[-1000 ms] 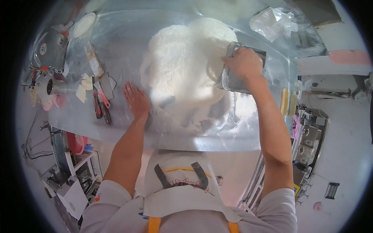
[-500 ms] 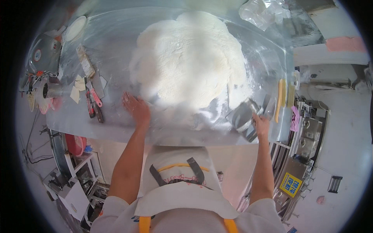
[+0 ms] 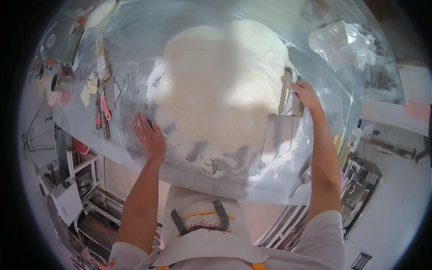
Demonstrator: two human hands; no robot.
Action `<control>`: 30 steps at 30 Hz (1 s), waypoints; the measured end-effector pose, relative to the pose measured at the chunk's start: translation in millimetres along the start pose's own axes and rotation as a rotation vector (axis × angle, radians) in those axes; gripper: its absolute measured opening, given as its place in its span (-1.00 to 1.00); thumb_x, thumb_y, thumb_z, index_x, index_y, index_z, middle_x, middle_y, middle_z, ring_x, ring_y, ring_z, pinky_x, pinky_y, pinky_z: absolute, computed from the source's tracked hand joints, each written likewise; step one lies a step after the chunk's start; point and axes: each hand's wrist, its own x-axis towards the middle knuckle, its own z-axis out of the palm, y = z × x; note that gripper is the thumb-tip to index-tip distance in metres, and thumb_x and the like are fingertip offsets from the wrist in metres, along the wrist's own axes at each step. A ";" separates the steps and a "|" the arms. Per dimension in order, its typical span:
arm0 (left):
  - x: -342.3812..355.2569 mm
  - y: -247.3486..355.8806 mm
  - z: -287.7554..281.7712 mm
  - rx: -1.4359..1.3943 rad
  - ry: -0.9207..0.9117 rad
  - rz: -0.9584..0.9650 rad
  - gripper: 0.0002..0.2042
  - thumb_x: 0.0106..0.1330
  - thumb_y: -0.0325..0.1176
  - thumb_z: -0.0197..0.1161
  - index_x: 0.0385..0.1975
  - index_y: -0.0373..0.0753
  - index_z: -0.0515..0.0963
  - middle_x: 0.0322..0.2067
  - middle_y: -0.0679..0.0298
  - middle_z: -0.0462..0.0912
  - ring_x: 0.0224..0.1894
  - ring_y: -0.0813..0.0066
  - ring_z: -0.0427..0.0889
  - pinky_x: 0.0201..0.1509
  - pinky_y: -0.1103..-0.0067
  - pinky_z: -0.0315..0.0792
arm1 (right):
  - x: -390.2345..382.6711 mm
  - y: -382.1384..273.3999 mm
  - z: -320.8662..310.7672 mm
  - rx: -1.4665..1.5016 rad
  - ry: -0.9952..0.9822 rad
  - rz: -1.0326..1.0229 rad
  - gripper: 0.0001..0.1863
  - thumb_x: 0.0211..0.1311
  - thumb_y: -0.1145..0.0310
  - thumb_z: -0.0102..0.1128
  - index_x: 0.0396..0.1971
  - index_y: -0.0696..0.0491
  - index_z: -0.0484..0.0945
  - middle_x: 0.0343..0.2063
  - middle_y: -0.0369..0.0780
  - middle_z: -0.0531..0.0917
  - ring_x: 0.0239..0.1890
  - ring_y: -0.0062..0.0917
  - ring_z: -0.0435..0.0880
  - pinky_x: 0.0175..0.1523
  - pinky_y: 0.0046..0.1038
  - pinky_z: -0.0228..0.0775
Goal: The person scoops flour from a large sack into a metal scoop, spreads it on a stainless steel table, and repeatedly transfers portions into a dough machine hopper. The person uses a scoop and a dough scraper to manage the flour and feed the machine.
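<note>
On the table (image 3: 130,49) | powder (image 3: 216,90) lying heaped | left hand (image 3: 150,137) resting spread beside it | right hand (image 3: 308,95) gripping metal tool (image 3: 285,89) at powder's edge

Just right of the big white powder heap (image 3: 202,81), the right hand (image 3: 307,95) covers part of the grey tool (image 3: 285,92) it grips, so I can't tell its kind. Left of the heap, the left hand (image 3: 149,138) hides its own palm. Below and right of the heap, the right forearm (image 3: 326,162) partly covers a shiny thing (image 3: 306,174). Well below the heap, the bottom edge cuts off the shirt (image 3: 310,252).
</note>
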 end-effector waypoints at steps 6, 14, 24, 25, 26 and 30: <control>1.1 -2.9 -0.7 0.027 -0.032 -0.028 -0.42 0.53 -0.30 0.10 0.48 -0.38 0.21 0.54 0.00 0.18 0.62 0.03 0.07 0.70 0.10 -0.07 | 16.9 -76.3 37.8 -0.233 -0.251 -0.128 -0.51 0.27 -0.05 0.45 -0.61 0.08 0.64 -0.62 -0.44 0.41 -0.49 -0.71 0.34 -0.38 -0.50 0.18; -2.0 -1.6 -9.1 -0.016 0.001 -0.030 -0.42 0.53 -0.31 0.10 0.48 -0.38 0.21 0.52 -0.03 0.20 0.61 0.00 0.09 0.68 0.11 -0.04 | -71.0 -192.5 70.3 -0.914 -0.121 -0.409 -0.37 0.27 -0.24 0.27 -0.47 0.13 0.76 -0.46 -0.02 0.75 -0.24 -0.10 0.76 -0.05 -0.14 0.60; -3.2 -2.5 -12.5 -0.052 0.025 -0.025 -0.43 0.54 -0.29 0.08 0.48 -0.42 0.22 0.54 0.00 0.21 0.61 0.03 0.10 0.69 0.14 -0.04 | -125.7 -237.3 74.7 -1.078 0.067 -0.549 -0.49 0.27 -0.11 0.27 -0.42 0.11 0.77 -0.38 -0.01 0.78 -0.18 -0.07 0.76 0.02 -0.05 0.59; -2.5 -3.4 -11.4 -0.054 0.023 -0.021 -0.42 0.54 -0.29 0.08 0.48 -0.44 0.22 0.53 -0.01 0.22 0.61 0.03 0.09 0.69 0.14 -0.05 | -128.6 -236.6 71.1 -1.040 0.070 -0.537 -0.49 0.27 -0.11 0.27 -0.41 0.11 0.77 -0.39 0.00 0.77 -0.19 -0.06 0.76 0.01 -0.06 0.59; -3.9 -4.1 -10.4 -0.056 0.022 -0.018 -0.42 0.54 -0.29 0.07 0.47 -0.45 0.22 0.53 -0.02 0.22 0.62 0.03 0.08 0.70 0.15 -0.07 | -131.2 -234.2 62.6 -1.002 0.071 -0.525 -0.50 0.26 -0.11 0.28 -0.41 0.11 0.77 -0.39 0.00 0.77 -0.21 -0.05 0.76 0.00 -0.07 0.59; -2.7 -14.5 1.3 -0.007 0.042 -0.013 -0.40 0.54 -0.28 0.06 0.48 -0.45 0.20 0.56 0.01 0.18 0.62 0.04 0.07 0.71 0.15 -0.08 | -114.4 -173.1 20.8 -0.825 0.170 -0.412 -0.47 0.23 -0.12 0.30 -0.42 0.15 0.75 -0.45 0.04 0.74 -0.32 -0.01 0.73 -0.11 -0.09 0.55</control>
